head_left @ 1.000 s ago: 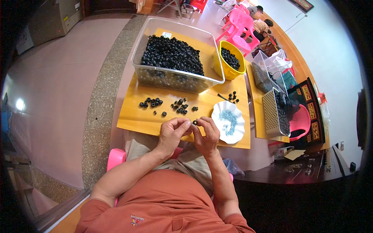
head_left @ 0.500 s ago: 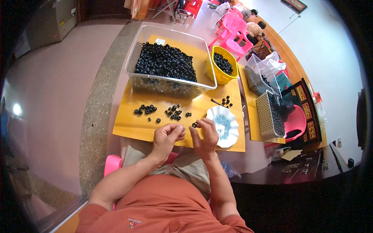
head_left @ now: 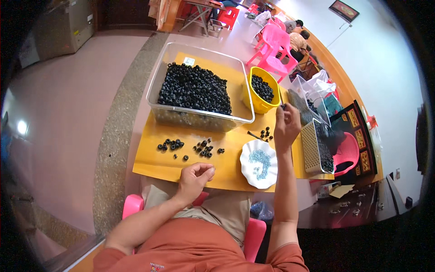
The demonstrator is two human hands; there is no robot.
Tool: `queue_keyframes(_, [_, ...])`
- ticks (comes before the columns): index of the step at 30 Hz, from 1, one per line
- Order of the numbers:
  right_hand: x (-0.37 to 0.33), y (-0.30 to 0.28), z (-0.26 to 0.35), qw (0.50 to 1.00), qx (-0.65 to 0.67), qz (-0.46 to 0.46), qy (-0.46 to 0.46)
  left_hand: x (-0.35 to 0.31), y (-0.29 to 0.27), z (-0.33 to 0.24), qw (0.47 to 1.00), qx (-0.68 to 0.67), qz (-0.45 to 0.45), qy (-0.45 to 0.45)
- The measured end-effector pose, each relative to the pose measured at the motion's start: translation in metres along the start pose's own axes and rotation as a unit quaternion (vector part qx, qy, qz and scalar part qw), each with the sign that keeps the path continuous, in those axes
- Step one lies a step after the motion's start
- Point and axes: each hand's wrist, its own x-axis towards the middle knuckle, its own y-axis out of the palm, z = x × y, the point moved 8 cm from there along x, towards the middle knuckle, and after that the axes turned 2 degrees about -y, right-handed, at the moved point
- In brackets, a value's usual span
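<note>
My right hand (head_left: 288,127) is raised beside the yellow tub (head_left: 259,105), its fingertips pinched on a small black ring-shaped part (head_left: 283,107). The tub holds many such black parts. Low over the table's near edge, my left hand (head_left: 195,181) has thumb and fingers pressed together; whatever they hold, if anything, is too small to make out. Loose black parts lie in two groups (head_left: 171,145) (head_left: 203,148) beyond my left hand. A white scalloped plate (head_left: 245,168) with small pale-blue pieces (head_left: 260,159) sits between my hands, near the front edge.
A large clear bin (head_left: 199,111) heaped with black parts (head_left: 195,88) stands at the back. A thin black stick (head_left: 254,135) and several black parts lie behind the plate. To the right are a beige perforated basket (head_left: 311,147) and pink chairs (head_left: 347,154). People sit farther back.
My right hand has moved away from my left, forward and right to the yellow tub, carrying the black part. My left hand stays near the table edge. The view has shifted slightly.
</note>
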Motion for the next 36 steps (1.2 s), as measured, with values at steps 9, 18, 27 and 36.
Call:
queue_keyframes(9, [0.043,0.040,-0.129,0.978,-0.116,0.134,0.106,0.002,0.002,0.000,1.000,0.010,0.013,-0.018])
queue_keyframes(18, [-0.006,0.017,-0.116,0.974,0.056,0.113,0.189,0.002,0.001,-0.004,0.995,0.104,0.010,-0.005])
queue_keyframes(27, [-0.103,0.055,0.019,0.934,0.088,0.330,0.103,-0.002,0.004,-0.002,0.989,0.145,0.006,0.040])
queue_keyframes(36, [-0.135,0.085,0.056,0.891,-0.095,0.443,0.011,-0.009,0.012,-0.018,0.972,0.225,0.032,0.052])
